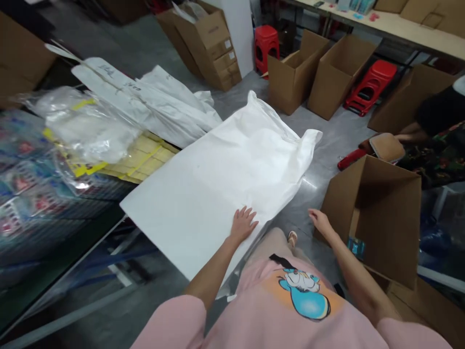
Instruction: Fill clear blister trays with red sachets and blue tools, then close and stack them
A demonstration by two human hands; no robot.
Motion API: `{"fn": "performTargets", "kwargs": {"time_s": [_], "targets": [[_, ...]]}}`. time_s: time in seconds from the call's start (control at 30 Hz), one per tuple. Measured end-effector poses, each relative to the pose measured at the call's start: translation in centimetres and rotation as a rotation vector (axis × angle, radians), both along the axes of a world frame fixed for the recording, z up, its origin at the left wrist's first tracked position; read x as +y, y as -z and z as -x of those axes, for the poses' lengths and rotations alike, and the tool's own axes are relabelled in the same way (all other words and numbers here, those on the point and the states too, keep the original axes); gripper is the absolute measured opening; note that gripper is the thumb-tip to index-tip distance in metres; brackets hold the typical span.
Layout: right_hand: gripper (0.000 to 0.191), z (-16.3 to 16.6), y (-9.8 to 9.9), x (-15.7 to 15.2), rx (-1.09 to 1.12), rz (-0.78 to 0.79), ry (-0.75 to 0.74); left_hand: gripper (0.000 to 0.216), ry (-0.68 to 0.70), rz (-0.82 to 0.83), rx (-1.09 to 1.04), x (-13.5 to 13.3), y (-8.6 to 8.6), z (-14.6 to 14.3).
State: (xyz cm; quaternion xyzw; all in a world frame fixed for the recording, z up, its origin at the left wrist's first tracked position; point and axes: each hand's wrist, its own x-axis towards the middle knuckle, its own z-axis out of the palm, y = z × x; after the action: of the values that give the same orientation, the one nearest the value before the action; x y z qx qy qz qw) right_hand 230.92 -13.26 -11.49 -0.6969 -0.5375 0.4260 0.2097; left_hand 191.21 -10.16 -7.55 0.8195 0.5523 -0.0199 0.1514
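Observation:
A large white woven sack lies flat across the floor and over the table's corner in front of me. My left hand rests flat on its near edge, fingers spread and holding nothing. My right hand hangs open in the air, just left of an open cardboard box tipped on its side. It touches neither the sack nor the box.
Left: a table with blurred coloured packets, yellow items and clear plastic bags. More white sacks lie behind. Open cardboard boxes and red stools stand on the grey floor. Another person sits at right.

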Motion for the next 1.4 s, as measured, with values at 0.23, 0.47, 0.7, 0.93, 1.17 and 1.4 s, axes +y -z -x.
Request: {"fn": "performTargets", "kwargs": {"time_s": [0.23,0.47,0.7,0.93,1.17,1.4], "targets": [[0.034,3.1,-1.5,22.5,-0.029,-0.166,-0.27,0.044,-0.013,-0.001,0.03,-0.4,-0.1,0.2],[0.043,4.4,0.5,36.9,-0.211,-0.093,-0.367,0.041,-0.036,0.02,0.068,-0.4,-1.4,-0.2],[0.063,4.2,5.0,48.2,-0.425,0.138,-0.436,0.037,-0.297,-0.008,0.086,-0.3,-1.5,-2.6],[0.096,4.4,8.3,51.2,-0.541,0.372,-0.598,0.046,-0.803,0.131,-0.183,5.6,-2.0,-11.8],[0.041,5.6,2.6,51.5,-0.502,0.14,-0.874,0.065,-1.198,0.266,-0.645,24.1,-2.2,-19.1],[0.03,9.3,-9.0,40.5,-0.156,-0.101,-1.264,0.098,-1.345,0.318,-0.828,34.7,-5.8,-18.2]]}}
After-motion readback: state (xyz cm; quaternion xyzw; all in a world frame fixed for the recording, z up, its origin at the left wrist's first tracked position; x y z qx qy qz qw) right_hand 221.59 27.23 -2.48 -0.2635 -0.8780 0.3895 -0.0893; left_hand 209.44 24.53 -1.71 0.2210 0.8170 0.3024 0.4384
